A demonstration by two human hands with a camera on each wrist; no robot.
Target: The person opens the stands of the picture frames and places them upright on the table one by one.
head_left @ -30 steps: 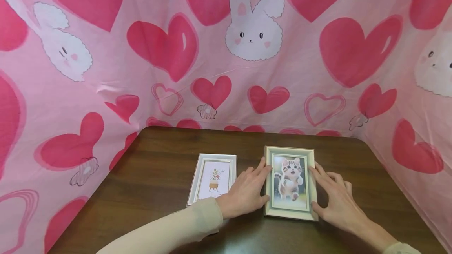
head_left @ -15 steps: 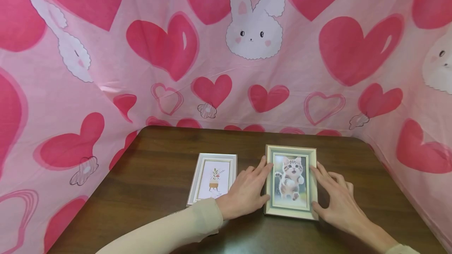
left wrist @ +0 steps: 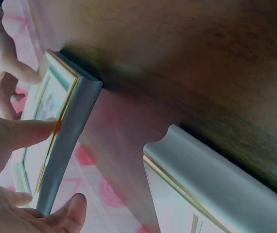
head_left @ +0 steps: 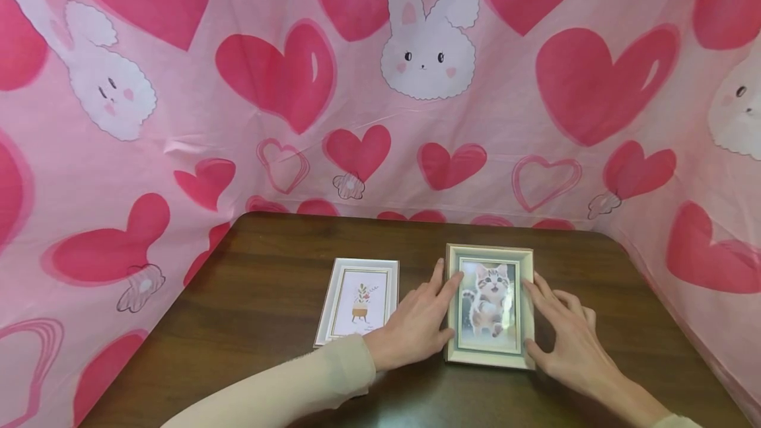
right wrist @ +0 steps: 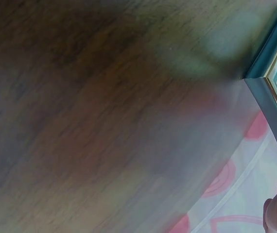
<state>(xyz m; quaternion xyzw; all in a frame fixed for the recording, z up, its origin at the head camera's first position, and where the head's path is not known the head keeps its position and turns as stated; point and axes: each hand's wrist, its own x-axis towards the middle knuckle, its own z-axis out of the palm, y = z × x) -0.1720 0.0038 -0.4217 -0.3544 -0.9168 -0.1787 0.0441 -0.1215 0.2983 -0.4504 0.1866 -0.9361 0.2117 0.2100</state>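
In the head view a pale green-cream picture frame [head_left: 489,357] with a photo of a striped kitten [head_left: 491,299] lies on the dark wooden table, right of centre. My left hand [head_left: 410,325] touches its left side, with the index fingertip over the rim and the thumb lower on the same side. On the opposite side, my right hand [head_left: 567,339] has its index finger and thumb at the right border. In the left wrist view the left thumb [left wrist: 31,131] presses the frame's gold-lined edge [left wrist: 63,141]. The right wrist view catches only one corner of the frame [right wrist: 269,97].
A white picture frame [head_left: 339,283] with a potted-plant picture lies to the left, its lower right part hidden by my left hand and sleeve [head_left: 309,375]. The brown table [head_left: 285,243] ends at a pink heart-and-bunny cloth [head_left: 357,104] hanging on several sides.
The kitten frame has shifted very slightly, its right edge a touch farther right. My left index fingertip has slid a little farther over the rim. The plant frame stays put.
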